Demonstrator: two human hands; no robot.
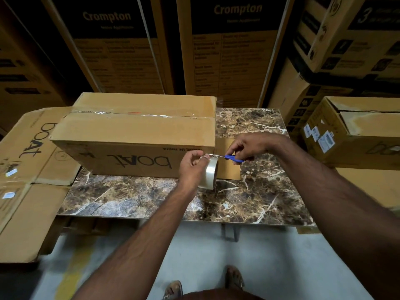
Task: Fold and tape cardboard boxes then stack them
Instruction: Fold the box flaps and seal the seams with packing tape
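Tall printed cartons [229, 50] wall off the far edge of the tabletop [151, 198], and flattened cardboard [23, 161] overlaps its left edge. 1 taped box [138, 135] lies along the far-left part of the tabletop; 1 more box [357, 135] sits beyond the right edge. The left hand [191, 167] grips 1 tape roll [211, 174] at the box's near-right corner. The right hand [249, 146] pinches 1 pair of blue scissors [233, 158] at the stretched tape.
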